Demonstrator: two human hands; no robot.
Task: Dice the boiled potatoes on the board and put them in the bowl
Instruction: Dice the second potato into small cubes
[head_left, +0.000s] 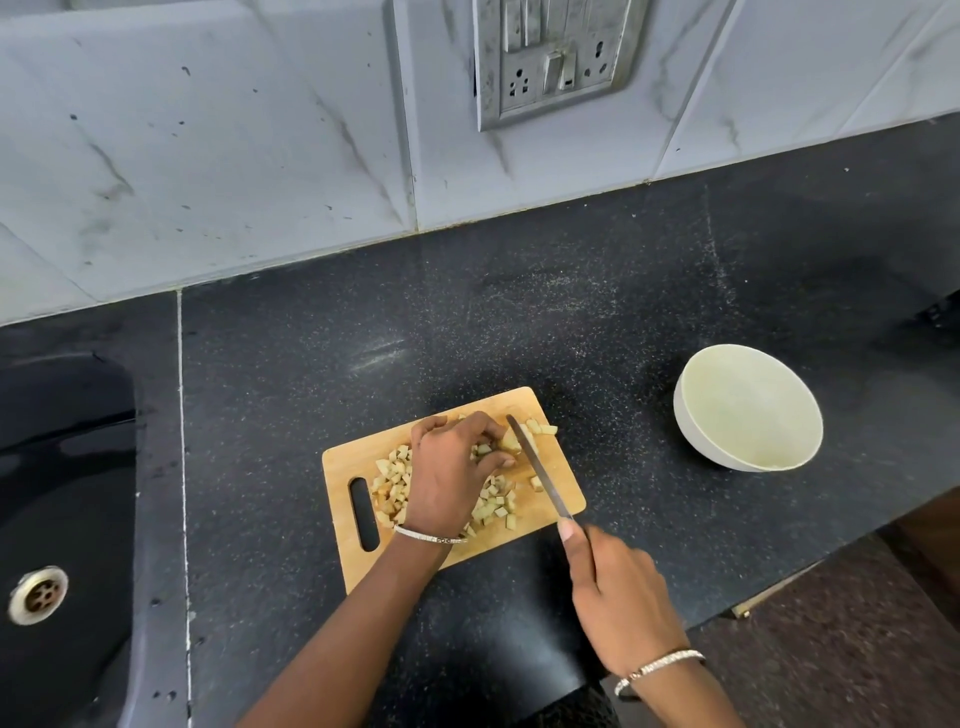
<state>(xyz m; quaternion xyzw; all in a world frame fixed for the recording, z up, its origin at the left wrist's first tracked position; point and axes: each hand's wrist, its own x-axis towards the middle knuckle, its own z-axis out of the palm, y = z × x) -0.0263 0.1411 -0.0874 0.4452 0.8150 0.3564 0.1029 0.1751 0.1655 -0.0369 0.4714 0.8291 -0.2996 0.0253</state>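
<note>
On a rectangular wooden cutting board (519, 408) lying on the black speckled stone desk (519, 312), the person's left grip (452, 470) is curled over a pale chunk of boiled potato (510, 441) near the board's far right corner, with small pale potato cubes (394, 480) heaped under and around it. The right grip (618, 587) is clamped round the handle of a slim steel-bladed knife (540, 467), forefinger on its spine, the blade slanting just right of the chunk. A round white bowl (693, 434) stands on the desk, well right of the board.
</note>
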